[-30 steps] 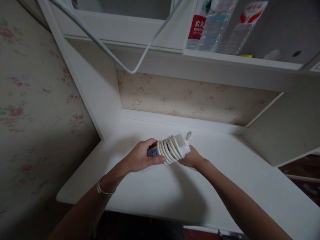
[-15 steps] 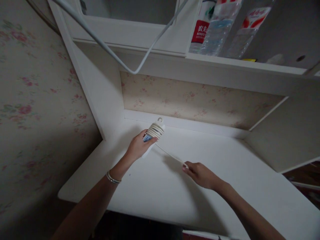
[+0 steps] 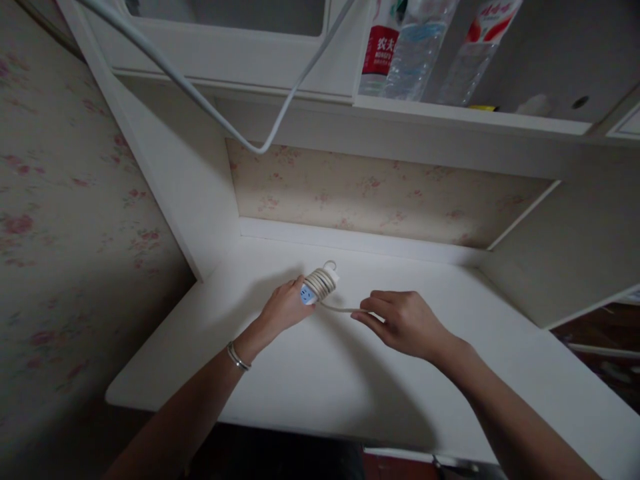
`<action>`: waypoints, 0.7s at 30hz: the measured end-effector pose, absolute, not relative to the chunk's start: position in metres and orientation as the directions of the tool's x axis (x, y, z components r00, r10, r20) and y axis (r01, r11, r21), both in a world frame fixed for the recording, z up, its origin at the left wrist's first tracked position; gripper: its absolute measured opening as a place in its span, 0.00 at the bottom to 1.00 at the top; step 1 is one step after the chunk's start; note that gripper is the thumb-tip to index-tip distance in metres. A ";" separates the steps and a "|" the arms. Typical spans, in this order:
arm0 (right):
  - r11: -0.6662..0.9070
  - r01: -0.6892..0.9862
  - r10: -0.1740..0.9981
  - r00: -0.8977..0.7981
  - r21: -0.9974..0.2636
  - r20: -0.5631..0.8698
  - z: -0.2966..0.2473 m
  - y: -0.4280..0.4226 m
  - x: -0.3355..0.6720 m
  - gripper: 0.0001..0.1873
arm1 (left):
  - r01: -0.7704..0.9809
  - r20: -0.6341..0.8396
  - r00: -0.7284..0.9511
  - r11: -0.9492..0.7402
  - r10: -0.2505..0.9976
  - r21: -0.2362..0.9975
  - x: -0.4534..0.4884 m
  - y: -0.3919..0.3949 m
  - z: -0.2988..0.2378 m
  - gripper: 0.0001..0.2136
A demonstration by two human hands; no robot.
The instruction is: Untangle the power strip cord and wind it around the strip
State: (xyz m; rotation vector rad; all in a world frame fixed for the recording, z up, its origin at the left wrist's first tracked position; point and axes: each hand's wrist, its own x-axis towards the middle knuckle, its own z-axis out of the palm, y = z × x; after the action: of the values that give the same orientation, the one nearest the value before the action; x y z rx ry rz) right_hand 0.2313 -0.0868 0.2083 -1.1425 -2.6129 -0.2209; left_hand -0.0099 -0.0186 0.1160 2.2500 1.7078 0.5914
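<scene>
My left hand [image 3: 285, 305] is closed around a white power strip [image 3: 307, 294] with a blue socket face, held above the desk. Several turns of its white cord [image 3: 321, 284] are wound about the far end, and a small loop of cord sticks out past that end. My right hand [image 3: 396, 321] pinches the free stretch of cord between thumb and fingers, to the right of the strip. A short, slightly sagging length runs between the two hands. The rest of the cord beyond my right fingers is hidden.
Beneath both hands lies the white desk [image 3: 280, 387]. A pale bent tube [image 3: 200, 100] hangs across the upper left, in front of a cabinet. Plastic bottles [image 3: 415, 57] stand on the shelf [image 3: 480, 117] above. A side panel [image 3: 565, 247] bounds the right.
The power strip has turned and moved slightly right and nearer, showing more of its socket face. My right hand has come closer to it, and the cord between has shortened. The camera view has shifted a little.
</scene>
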 end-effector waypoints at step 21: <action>0.775 0.603 0.628 -0.768 -0.188 0.125 0.246 -0.087 0.185 0.17 | 0.807 0.082 0.279 -0.279 0.957 0.521 -0.010 -0.040 0.111 0.18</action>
State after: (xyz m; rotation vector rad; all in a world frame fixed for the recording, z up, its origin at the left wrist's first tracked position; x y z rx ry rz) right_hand 0.1848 -0.0870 0.2464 -0.9749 -2.7873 0.2031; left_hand -0.0103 -0.0400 0.1105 2.1765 1.5942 0.5455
